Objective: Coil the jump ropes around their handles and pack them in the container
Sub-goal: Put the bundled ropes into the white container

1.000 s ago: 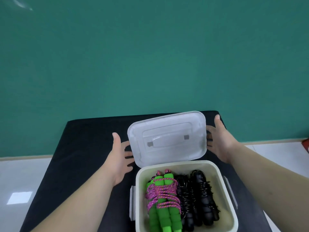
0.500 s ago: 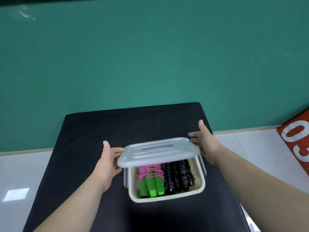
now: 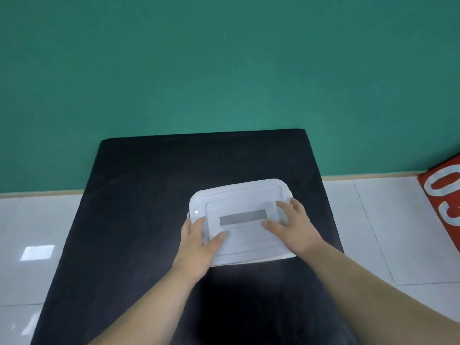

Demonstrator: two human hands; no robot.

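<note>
A cream container sits on the black table, covered by its translucent white lid [image 3: 239, 195] with a grey strip in the middle. The coiled jump ropes are hidden under the lid. My left hand [image 3: 196, 242] lies on the lid's near left part, fingers stretched flat. My right hand [image 3: 291, 225] lies on the lid's right side, fingers spread flat on top. Only a thin strip of the container's cream rim [image 3: 286, 257] shows at the near right corner.
The black table [image 3: 139, 220] stands against a green wall. White tiled floor lies on both sides. A red sign with white digits [image 3: 443, 192] leans at the far right on the floor.
The lid came down from upright to flat on the container, hiding the ropes. Both hands moved from the lid's edges onto its top.
</note>
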